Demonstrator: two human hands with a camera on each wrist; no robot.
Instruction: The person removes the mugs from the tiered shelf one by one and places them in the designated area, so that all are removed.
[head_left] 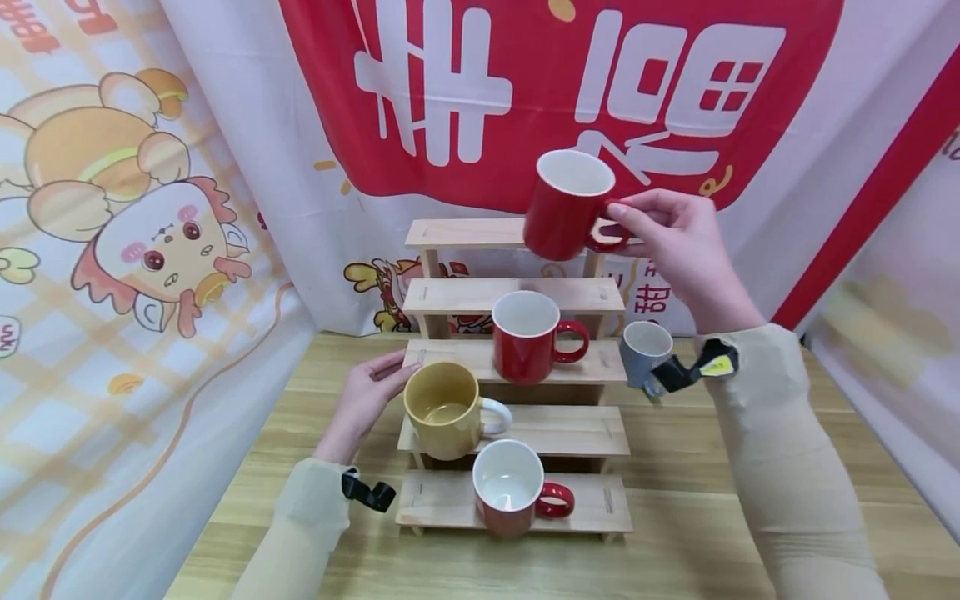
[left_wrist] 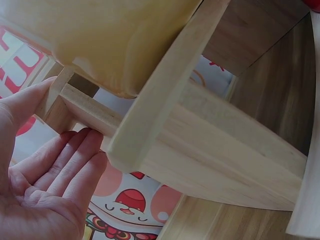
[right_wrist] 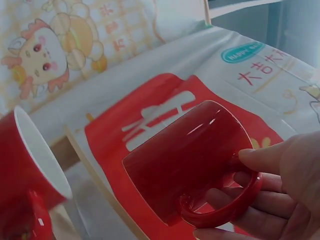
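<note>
High over the right part of the top tier, my right hand holds a red mug by its handle, white inside and slightly tilted. My left hand grips the left end of a tier of the wooden stepped rack; in the left wrist view its thumb lies on one side of the wood, its fingers on the other. Beside that hand, a yellow mug with a white handle stands on the rack. A second red mug stands on the middle tier, and a red-handled mug on the lowest.
A small grey-blue cup stands right of the rack, partly behind the right wrist's black strap. The rack is on a wood-grain table. Printed cloth hangs behind and at both sides.
</note>
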